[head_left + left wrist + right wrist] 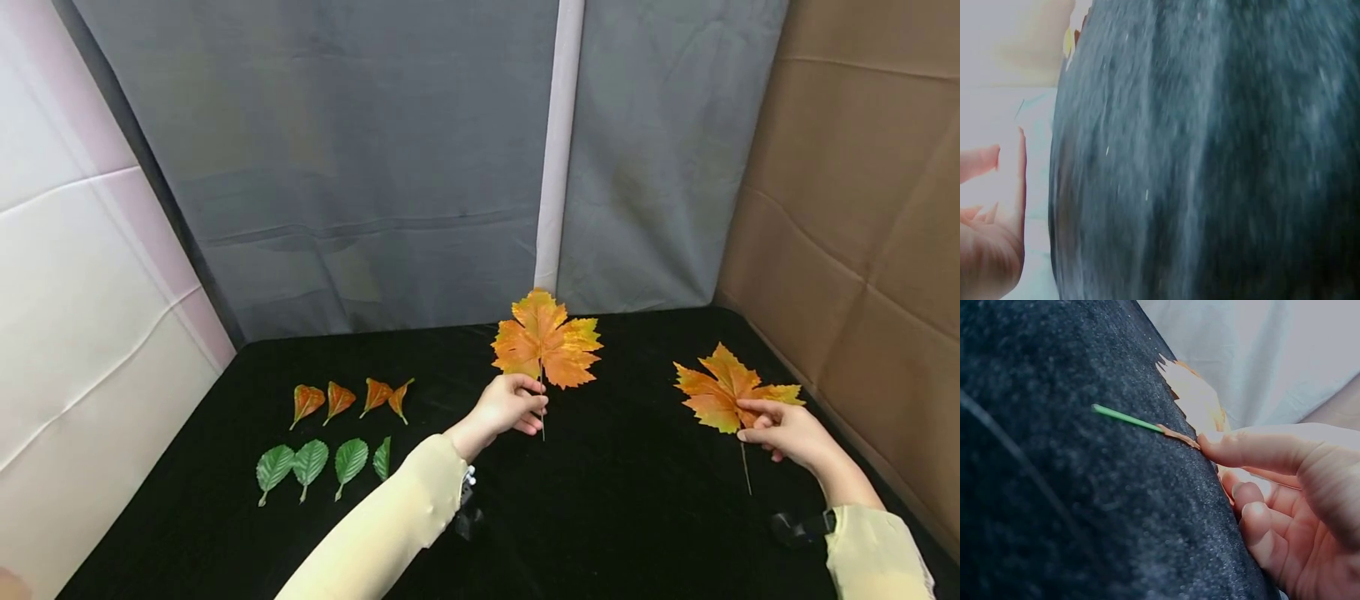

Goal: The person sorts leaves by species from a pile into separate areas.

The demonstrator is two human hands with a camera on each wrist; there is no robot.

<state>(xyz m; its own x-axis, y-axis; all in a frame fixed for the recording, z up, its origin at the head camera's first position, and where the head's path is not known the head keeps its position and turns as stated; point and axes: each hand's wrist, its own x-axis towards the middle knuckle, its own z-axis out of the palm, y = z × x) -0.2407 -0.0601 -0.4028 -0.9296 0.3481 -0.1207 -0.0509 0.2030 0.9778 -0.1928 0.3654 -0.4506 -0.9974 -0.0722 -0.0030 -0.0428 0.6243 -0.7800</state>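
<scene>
Past the middle of the table, my left hand (pixel 512 406) grips the stem of an orange-yellow maple leaf (pixel 542 342). The leaf stands upright, its top overlapping the back edge of the table in the head view. Toward the right side, my right hand (pixel 783 429) pinches a second orange maple leaf (pixel 720 390) near its base between thumb and forefinger. In the right wrist view this leaf's green-tipped stem (pixel 1125 417) sticks out past the thumb (pixel 1235 447). Bright light washes out the left hand (pixel 997 219) in the left wrist view.
Small orange leaves (pixel 307 403), several in a row, lie at the left of the black-covered table (pixel 600 508). Nearer the front is a row of several green leaves (pixel 350 461), the rightmost partly behind the left sleeve. Grey cloth (pixel 375 167) hangs behind; brown cloth (pixel 862 208) borders the right.
</scene>
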